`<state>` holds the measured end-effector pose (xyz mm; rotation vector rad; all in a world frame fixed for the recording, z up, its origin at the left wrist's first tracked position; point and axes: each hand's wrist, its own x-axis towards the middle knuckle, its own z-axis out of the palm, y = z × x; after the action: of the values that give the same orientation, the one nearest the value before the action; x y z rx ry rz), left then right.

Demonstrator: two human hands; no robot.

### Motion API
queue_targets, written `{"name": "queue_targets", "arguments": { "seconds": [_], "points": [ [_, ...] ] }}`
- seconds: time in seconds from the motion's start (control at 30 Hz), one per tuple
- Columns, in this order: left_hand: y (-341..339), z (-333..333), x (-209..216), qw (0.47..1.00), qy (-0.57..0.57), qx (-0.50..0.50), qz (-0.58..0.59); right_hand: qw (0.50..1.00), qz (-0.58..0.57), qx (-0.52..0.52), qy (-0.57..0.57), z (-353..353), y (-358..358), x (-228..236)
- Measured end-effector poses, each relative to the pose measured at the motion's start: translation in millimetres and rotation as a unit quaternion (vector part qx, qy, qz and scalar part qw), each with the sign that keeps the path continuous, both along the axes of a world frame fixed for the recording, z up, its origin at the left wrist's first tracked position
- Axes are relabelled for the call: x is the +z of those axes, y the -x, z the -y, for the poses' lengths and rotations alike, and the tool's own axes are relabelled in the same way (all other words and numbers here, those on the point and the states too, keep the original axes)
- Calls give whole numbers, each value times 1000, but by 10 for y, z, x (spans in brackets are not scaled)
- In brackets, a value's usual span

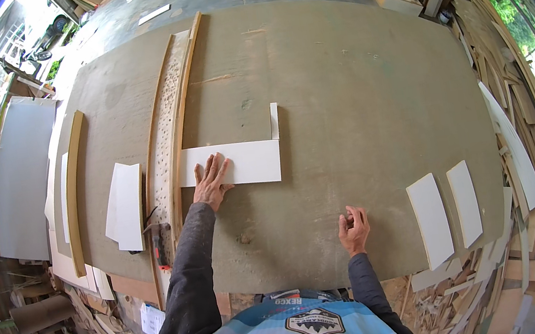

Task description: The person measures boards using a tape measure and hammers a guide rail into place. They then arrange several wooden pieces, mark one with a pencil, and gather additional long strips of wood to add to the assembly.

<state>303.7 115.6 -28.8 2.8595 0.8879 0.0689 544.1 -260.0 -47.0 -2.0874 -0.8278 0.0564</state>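
Observation:
My left hand point(212, 184) lies with fingers spread on a white rectangular board point(250, 162), pressing near its left end. That end meets the wooden edge strip of a long, nail-dotted board point(165, 119). From the white board's far right corner a narrow white strip point(275, 120) extends away from me. Over the bare worktop to the right, my right hand point(355, 228) is closed with its fingers curled; whatever it may hold is too small or hidden to make out. A hammer point(160, 245) with a red and black handle rests on the long board's near end.
The large brown worktop point(368, 106) also carries stacked white pieces point(126, 209) and a long wooden strip point(75, 192) at left. Two white panels point(430, 220) lie at right. Scrap wood point(514, 67) is piled beyond the right edge, with more offcuts below the near edge.

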Motion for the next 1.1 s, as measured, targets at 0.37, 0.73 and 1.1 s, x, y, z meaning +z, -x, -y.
{"name": "queue_targets", "arguments": {
  "seconds": [0.37,0.73,1.1],
  "points": [
    [-75,-92,15,999,3,-2,32,1000,8,-7,6,-9,12,18],
    [-185,-212,6,1000,-2,-1,17,1000,2,-14,8,12,15,23],
    [-284,-333,7,1000,-6,5,-1,1000,14,-16,-3,3,25,43]
  ]
}}
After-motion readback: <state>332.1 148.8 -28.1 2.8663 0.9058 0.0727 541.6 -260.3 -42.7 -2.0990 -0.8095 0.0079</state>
